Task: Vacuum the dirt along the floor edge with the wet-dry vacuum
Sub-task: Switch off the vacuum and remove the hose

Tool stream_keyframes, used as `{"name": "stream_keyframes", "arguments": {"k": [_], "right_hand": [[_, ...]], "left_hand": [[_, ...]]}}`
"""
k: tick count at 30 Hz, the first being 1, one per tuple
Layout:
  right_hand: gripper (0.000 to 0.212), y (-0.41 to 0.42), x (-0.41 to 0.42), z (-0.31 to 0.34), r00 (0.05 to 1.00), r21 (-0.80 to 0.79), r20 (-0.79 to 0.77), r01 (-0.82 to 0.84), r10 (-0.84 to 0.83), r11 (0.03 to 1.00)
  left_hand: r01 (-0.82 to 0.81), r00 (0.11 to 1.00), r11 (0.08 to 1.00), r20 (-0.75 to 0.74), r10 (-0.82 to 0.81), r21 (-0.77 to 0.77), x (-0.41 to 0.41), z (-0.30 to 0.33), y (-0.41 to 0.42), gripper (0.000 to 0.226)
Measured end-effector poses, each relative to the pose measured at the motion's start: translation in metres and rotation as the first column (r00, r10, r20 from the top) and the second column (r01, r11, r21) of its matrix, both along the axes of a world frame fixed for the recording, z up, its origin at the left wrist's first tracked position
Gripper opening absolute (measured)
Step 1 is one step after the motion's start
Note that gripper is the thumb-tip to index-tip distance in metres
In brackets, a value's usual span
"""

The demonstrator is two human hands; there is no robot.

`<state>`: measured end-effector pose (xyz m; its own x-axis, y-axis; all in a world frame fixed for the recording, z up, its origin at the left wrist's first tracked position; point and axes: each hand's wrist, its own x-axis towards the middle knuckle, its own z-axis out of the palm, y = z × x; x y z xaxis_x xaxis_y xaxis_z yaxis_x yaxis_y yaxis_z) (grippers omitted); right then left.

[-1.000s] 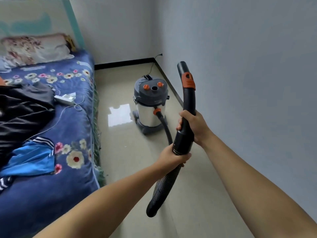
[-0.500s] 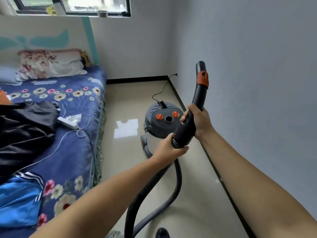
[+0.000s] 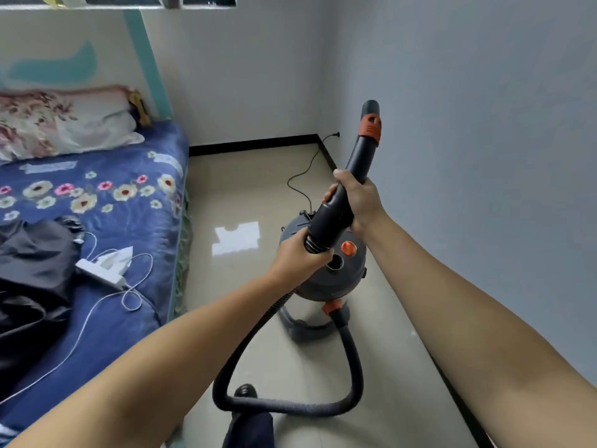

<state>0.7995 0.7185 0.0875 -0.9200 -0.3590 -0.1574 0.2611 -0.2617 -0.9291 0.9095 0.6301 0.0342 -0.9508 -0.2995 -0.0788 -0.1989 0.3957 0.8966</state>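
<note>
Black plastic wand (image 3: pixel 350 185), curved and smooth, rises toward one o'clock at the middle of the view, with an orange collar (image 3: pixel 370 127) near its open upper end. Right hand (image 3: pixel 357 197) wraps around the wand's middle, fingers curled tight on it. Left hand (image 3: pixel 298 257) clasps the ribbed cuff where the wand meets the hose (image 3: pixel 350 360), just below and at seven o'clock from the right hand. That ridged, flexible hose drops from the left hand, loops across the floor (image 3: pixel 252 189) at six o'clock, and climbs to an orange fitting low on the vacuum (image 3: pixel 326 282). Directly under both hands, the vacuum is a round drum with a dark grey lid, an orange knob and a round port on top; what is inside cannot be seen. Glossy beige tiles meet a black skirting (image 3: pixel 255 144) along the grey wall (image 3: pixel 468 156) at three o'clock. A thin black cord (image 3: pixel 303 173) runs from the vacuum to the corner at twelve o'clock. At nine o'clock lies a bed (image 3: pixel 129 202) with a blue flowered cover.
</note>
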Motion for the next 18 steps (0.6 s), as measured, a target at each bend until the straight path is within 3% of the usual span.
{"name": "stream_keyframes", "arguments": {"k": [5,10,12,14,16,18], "right_hand": [[0.014,-0.062,-0.054,-0.024,0.998,0.036,0.059,-0.024,0.021,0.999],[0.032,-0.077,-0.097,-0.095,0.986,0.291,0.163,-0.034,-0.015,0.956],[0.034,-0.066,-0.102,-0.142,0.969,0.477,0.225,-0.016,-0.104,0.879],[0.027,-0.056,-0.099,-0.19,0.931,0.642,0.348,-0.152,-0.109,0.752],[0.023,-0.054,-0.091,-0.229,0.883,0.663,0.464,-0.29,-0.074,0.69],[0.019,-0.059,-0.087,-0.257,0.877,0.679,0.48,-0.346,-0.035,0.648]], "left_hand": [[0.086,0.993,0.996,0.078,-0.088,0.03,-0.061,-0.02,-0.08,0.015],[0.133,0.967,0.99,0.214,-0.141,0.049,-0.109,-0.058,-0.132,0.019],[0.119,0.956,0.991,0.26,-0.132,0.065,-0.121,-0.079,-0.141,0.02],[0.092,0.949,0.992,0.292,-0.114,0.089,-0.128,-0.1,-0.146,0.02],[0.087,0.945,0.991,0.308,-0.114,0.099,-0.134,-0.118,-0.147,0.022],[0.083,0.944,0.993,0.311,-0.107,0.088,-0.14,-0.133,-0.147,0.021]]}}
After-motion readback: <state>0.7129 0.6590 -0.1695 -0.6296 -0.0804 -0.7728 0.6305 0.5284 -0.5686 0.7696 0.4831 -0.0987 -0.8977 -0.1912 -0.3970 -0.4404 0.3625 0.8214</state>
